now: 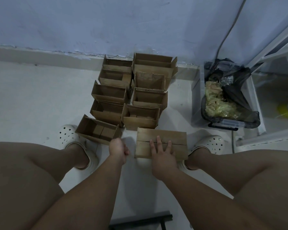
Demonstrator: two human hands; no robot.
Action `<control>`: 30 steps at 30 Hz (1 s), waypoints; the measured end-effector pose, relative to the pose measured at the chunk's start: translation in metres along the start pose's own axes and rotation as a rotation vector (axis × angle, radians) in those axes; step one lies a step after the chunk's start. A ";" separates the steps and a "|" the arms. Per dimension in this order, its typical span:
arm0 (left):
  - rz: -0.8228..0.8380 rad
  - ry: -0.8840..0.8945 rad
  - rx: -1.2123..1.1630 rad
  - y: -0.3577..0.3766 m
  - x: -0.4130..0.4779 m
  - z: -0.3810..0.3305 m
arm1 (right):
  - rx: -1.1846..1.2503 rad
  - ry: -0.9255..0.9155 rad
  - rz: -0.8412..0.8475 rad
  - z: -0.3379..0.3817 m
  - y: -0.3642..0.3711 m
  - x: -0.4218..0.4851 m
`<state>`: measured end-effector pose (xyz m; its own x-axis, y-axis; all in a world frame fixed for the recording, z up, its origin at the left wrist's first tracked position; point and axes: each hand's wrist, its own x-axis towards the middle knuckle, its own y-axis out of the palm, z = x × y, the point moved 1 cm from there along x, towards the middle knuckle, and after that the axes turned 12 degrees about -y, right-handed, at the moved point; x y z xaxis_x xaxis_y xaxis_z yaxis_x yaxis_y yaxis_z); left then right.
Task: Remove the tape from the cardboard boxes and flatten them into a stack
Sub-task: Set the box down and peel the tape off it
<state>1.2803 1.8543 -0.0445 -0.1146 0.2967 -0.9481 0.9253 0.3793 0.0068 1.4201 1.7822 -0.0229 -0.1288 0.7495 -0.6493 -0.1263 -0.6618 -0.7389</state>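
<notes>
A closed cardboard box (175,138) lies on the white floor between my feet, its flap seam running left to right. My right hand (161,151) rests flat on its top with fingers spread. My left hand (118,147) hovers just left of that box, fingers curled into a fist; nothing shows in it. An open box (96,130) stands beside my left hand. Behind it, several open cardboard boxes (131,90) stand in two rows reaching back to the wall.
A clear plastic bin (226,123) lined with a black bag and holding crumpled tape stands at the right. A white shelf frame (273,100) and a hanging cable (226,32) are further right. My two feet in white clogs flank the boxes. A dark stool edge (140,221) shows below.
</notes>
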 end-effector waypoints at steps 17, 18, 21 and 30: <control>0.114 0.428 0.696 0.053 -0.029 0.015 | 1.009 0.094 -0.556 -0.008 -0.031 0.007; 0.114 0.448 0.708 0.051 -0.028 0.017 | 1.009 0.074 -0.541 -0.008 -0.031 0.008; 0.137 0.469 0.714 0.046 -0.024 0.018 | 1.074 0.124 -0.584 -0.010 -0.027 0.012; 0.221 0.825 1.257 0.052 -0.028 0.031 | 1.089 0.351 -0.822 -0.028 -0.054 0.015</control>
<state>1.3427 1.8388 -0.0276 0.2931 0.7996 -0.5241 0.5999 -0.5806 -0.5504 1.4526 1.8292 0.0019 0.5812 0.7787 -0.2364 -0.7523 0.4033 -0.5210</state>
